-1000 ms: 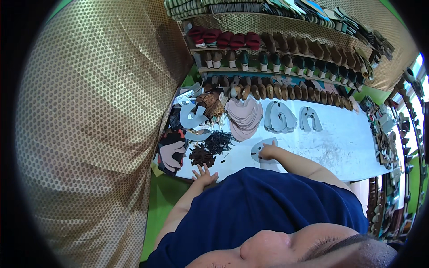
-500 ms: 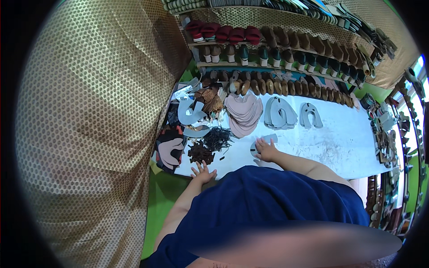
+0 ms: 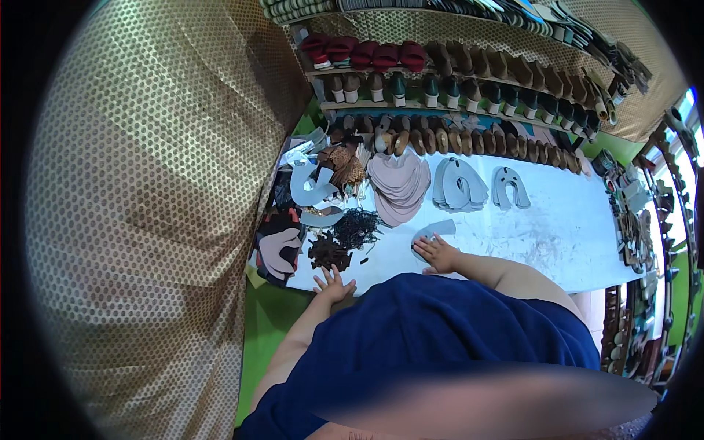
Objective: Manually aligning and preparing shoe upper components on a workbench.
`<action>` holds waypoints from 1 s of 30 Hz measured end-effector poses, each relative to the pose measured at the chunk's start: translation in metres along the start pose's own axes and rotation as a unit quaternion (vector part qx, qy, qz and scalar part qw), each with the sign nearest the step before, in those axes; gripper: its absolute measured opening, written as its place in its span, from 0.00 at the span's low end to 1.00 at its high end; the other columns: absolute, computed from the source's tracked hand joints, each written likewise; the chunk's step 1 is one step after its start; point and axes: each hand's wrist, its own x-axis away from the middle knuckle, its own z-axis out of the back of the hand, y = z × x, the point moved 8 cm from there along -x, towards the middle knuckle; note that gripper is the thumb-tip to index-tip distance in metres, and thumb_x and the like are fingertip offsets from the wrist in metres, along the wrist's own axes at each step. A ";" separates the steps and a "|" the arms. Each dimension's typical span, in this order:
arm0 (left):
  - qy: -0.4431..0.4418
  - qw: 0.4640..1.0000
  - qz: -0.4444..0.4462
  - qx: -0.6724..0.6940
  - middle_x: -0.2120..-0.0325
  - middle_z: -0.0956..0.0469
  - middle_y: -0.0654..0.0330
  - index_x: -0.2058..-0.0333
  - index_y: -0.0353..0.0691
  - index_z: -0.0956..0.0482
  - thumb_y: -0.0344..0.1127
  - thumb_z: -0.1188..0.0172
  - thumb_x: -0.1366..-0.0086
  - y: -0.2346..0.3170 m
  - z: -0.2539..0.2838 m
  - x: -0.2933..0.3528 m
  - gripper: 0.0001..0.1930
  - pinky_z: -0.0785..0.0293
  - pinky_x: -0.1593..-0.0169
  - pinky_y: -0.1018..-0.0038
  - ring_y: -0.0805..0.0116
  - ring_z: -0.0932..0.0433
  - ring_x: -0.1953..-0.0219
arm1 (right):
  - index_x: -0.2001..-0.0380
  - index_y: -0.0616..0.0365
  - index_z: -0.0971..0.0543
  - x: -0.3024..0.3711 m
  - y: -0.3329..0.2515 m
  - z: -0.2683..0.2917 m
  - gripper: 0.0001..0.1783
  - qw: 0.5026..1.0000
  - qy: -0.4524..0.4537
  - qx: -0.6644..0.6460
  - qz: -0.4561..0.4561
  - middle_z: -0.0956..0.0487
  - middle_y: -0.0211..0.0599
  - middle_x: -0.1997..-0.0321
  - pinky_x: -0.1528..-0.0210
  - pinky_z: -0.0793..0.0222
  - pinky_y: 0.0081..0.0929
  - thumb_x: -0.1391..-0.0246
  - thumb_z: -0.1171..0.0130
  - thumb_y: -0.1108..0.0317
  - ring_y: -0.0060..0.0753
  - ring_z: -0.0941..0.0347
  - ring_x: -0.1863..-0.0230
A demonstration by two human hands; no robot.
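My right hand lies with its fingers stretched out over a light grey curved shoe upper piece on the white tabletop, hiding part of it. At the table's near edge, my left hand rests with fingers spread and nothing in it. Just beyond it is a heap of short dark brown strips, beside a tangle of thin black strips. Farther back lie a fanned stack of pale pink pieces, a stack of grey horseshoe-shaped uppers and a smaller grey stack.
Shelves behind the table hold red slippers and rows of heeled shoes. Loose cut pieces clutter the table's left end. Tools and small containers crowd the right end. A patterned gold curtain hangs at the left.
My right hand has slid slightly toward me, over the grey upper piece, uncovering more of its far end. The left hand stays where it was.
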 end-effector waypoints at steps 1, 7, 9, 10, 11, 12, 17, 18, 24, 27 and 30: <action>0.001 1.000 0.001 -0.001 0.29 0.83 0.47 0.29 0.56 0.79 0.78 0.52 0.44 -0.001 0.001 0.000 0.60 0.74 0.33 0.34 0.30 0.83 0.30 | 0.27 0.56 0.54 0.002 -0.002 -0.003 0.50 1.000 0.002 0.000 0.000 0.57 0.43 0.21 0.24 0.70 0.53 0.40 0.58 0.34 0.46 0.65 0.21; -0.012 1.000 0.009 -0.008 0.29 0.84 0.48 0.29 0.57 0.80 0.79 0.53 0.44 0.000 0.002 0.003 0.60 0.74 0.33 0.34 0.29 0.83 0.30 | 0.26 0.50 0.54 0.006 0.000 -0.003 0.46 0.997 -0.002 -0.070 -0.033 0.57 0.36 0.21 0.26 0.74 0.63 0.38 0.58 0.37 0.43 0.65 0.21; -0.024 1.000 0.011 -0.007 0.29 0.84 0.48 0.29 0.57 0.80 0.79 0.53 0.44 -0.001 -0.002 0.004 0.59 0.74 0.33 0.34 0.29 0.83 0.30 | 0.27 0.45 0.50 0.000 0.003 0.011 0.40 0.996 0.014 -0.072 -0.049 0.51 0.34 0.22 0.28 0.71 0.70 0.37 0.55 0.44 0.43 0.62 0.21; -0.026 1.000 0.012 -0.006 0.29 0.84 0.48 0.29 0.57 0.80 0.79 0.53 0.44 -0.001 -0.002 0.004 0.59 0.74 0.33 0.34 0.29 0.83 0.30 | 0.27 0.45 0.50 -0.008 0.006 0.011 0.40 0.996 0.012 -0.073 -0.048 0.51 0.34 0.22 0.28 0.71 0.70 0.37 0.55 0.44 0.43 0.62 0.21; -0.016 1.000 0.013 -0.010 0.29 0.84 0.48 0.29 0.57 0.80 0.79 0.53 0.44 0.001 0.000 0.004 0.59 0.74 0.33 0.34 0.29 0.82 0.30 | 0.27 0.44 0.48 -0.017 0.013 0.010 0.38 0.994 0.016 -0.088 -0.067 0.48 0.33 0.23 0.29 0.69 0.72 0.37 0.54 0.47 0.43 0.61 0.22; -0.008 1.000 0.016 -0.011 0.29 0.84 0.48 0.29 0.57 0.80 0.78 0.53 0.43 -0.001 -0.002 0.004 0.59 0.74 0.33 0.34 0.29 0.82 0.30 | 0.28 0.43 0.46 -0.026 0.016 0.009 0.36 0.991 0.019 -0.103 -0.082 0.45 0.33 0.24 0.30 0.66 0.74 0.37 0.53 0.51 0.43 0.59 0.22; -0.014 1.000 0.016 -0.007 0.28 0.83 0.47 0.29 0.57 0.79 0.76 0.51 0.43 0.001 -0.003 -0.002 0.59 0.73 0.32 0.35 0.29 0.81 0.30 | 0.46 0.40 0.23 -0.046 0.013 0.035 0.21 0.999 -0.031 -0.021 -0.035 0.28 0.37 0.43 0.31 0.62 0.75 0.46 0.44 0.64 0.42 0.47 0.26; -0.020 1.000 0.017 -0.006 0.28 0.83 0.47 0.29 0.57 0.79 0.76 0.51 0.43 0.002 -0.004 -0.001 0.59 0.73 0.32 0.35 0.29 0.81 0.30 | 0.46 0.40 0.23 -0.047 0.015 0.035 0.21 0.998 -0.037 -0.023 -0.035 0.28 0.37 0.43 0.31 0.62 0.75 0.46 0.44 0.64 0.42 0.47 0.26; 0.014 0.999 0.033 0.002 0.28 0.82 0.49 0.29 0.59 0.77 0.75 0.52 0.42 0.003 0.003 0.001 0.57 0.74 0.32 0.36 0.30 0.80 0.29 | 0.55 0.46 0.22 -0.052 0.017 0.051 0.15 0.998 -0.034 -0.039 -0.032 0.22 0.34 0.54 0.32 0.60 0.77 0.48 0.42 0.64 0.42 0.31 0.39; 0.019 0.999 0.037 0.001 0.28 0.82 0.51 0.28 0.60 0.76 0.75 0.52 0.42 0.000 0.002 0.000 0.56 0.74 0.32 0.37 0.31 0.80 0.29 | 0.61 0.45 0.19 -0.041 0.025 0.049 0.10 0.998 0.022 -0.039 -0.040 0.20 0.29 0.61 0.31 0.61 0.76 0.47 0.43 0.67 0.38 0.27 0.45; 0.038 0.999 0.031 0.009 0.28 0.82 0.51 0.29 0.61 0.76 0.75 0.51 0.43 -0.001 0.002 -0.001 0.57 0.75 0.32 0.37 0.32 0.81 0.29 | 0.65 0.44 0.17 -0.016 0.033 0.063 0.08 0.993 0.082 -0.067 -0.053 0.20 0.29 0.62 0.31 0.61 0.76 0.47 0.43 0.68 0.37 0.27 0.46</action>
